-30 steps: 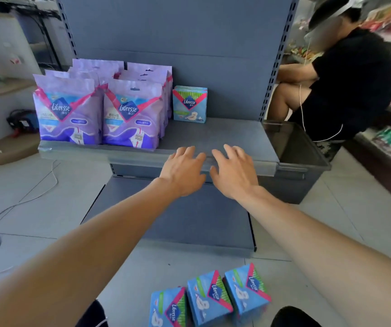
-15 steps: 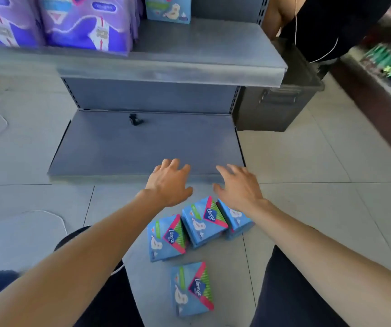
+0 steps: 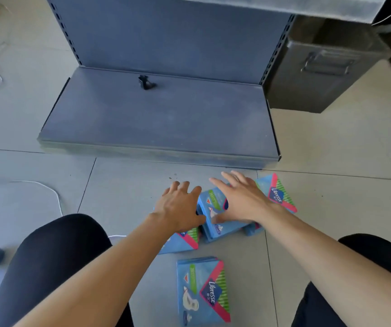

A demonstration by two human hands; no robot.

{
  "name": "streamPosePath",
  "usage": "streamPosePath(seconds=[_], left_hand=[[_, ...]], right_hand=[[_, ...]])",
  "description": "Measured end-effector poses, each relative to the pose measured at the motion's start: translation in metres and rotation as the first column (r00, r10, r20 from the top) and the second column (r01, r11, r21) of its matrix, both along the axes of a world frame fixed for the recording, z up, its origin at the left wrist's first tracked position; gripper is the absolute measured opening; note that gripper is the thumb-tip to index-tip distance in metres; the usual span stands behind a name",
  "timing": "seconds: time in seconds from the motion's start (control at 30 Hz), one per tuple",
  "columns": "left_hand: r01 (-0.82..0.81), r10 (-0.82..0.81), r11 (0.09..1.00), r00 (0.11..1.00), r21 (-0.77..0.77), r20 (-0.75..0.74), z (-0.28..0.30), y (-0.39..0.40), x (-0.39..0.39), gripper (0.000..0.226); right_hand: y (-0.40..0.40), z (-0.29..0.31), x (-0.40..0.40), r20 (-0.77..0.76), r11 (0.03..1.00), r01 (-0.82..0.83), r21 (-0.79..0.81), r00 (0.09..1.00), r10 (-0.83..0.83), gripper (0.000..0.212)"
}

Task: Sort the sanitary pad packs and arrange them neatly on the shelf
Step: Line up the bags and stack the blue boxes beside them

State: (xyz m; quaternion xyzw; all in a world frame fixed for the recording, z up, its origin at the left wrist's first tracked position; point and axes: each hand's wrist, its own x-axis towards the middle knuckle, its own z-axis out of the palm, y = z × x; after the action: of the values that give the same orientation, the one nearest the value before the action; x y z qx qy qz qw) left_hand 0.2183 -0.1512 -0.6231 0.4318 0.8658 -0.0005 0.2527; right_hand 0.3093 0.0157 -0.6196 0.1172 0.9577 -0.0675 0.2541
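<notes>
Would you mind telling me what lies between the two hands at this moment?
In the head view, the middle blue pack stands between the left hand and the right hand, both with spread fingers at its sides.

Four blue cardboard pad packs lie on the pale tiled floor (image 3: 123, 192) before the grey metal base shelf (image 3: 156, 119). Three cluster together: the left pack (image 3: 185, 240), the middle pack (image 3: 215, 223) and the right pack (image 3: 279, 194) at its two o'clock. The fourth pack (image 3: 204, 291) lies alone at six o'clock from the cluster. The left hand (image 3: 178, 206) hovers over the left pack; the right hand (image 3: 241, 199) covers the middle one. A small black clip (image 3: 145, 82) sits at the shelf's back. A grey metal box (image 3: 319, 67) stands at the shelf's right. A white cable (image 3: 55, 197) trails at nine o'clock.
</notes>
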Motion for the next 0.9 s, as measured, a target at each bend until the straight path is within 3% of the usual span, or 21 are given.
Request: streamPosePath(seconds=[0.17, 0.5, 0.73, 0.9], left_hand=[[0.033, -0.033, 0.999, 0.999, 0.002, 0.009, -0.004, -0.013, 0.007, 0.079], [0.033, -0.033, 0.999, 0.999, -0.015, 0.019, 0.001, -0.031, 0.007, 0.08], [0.043, -0.043, 0.999, 0.996, -0.003, 0.074, -0.002, -0.031, 0.004, 0.084], [-0.034, 0.03, 0.999, 0.982, 0.019, 0.186, -0.006, -0.029, -0.004, 0.08]], right_hand=[[-0.004, -0.007, -0.002, 0.124, 0.997, -0.073, -0.002, 0.99, 0.073, 0.128], [-0.014, -0.021, 0.011, 0.149, 0.973, -0.215, 0.085, 0.968, 0.201, 0.146], [-0.017, -0.01, 0.019, -0.023, 0.949, -0.293, 0.114, 0.955, 0.297, 0.125], [-0.008, -0.003, 0.02, -0.181, 0.943, -0.318, 0.096, 0.926, 0.33, 0.092]])
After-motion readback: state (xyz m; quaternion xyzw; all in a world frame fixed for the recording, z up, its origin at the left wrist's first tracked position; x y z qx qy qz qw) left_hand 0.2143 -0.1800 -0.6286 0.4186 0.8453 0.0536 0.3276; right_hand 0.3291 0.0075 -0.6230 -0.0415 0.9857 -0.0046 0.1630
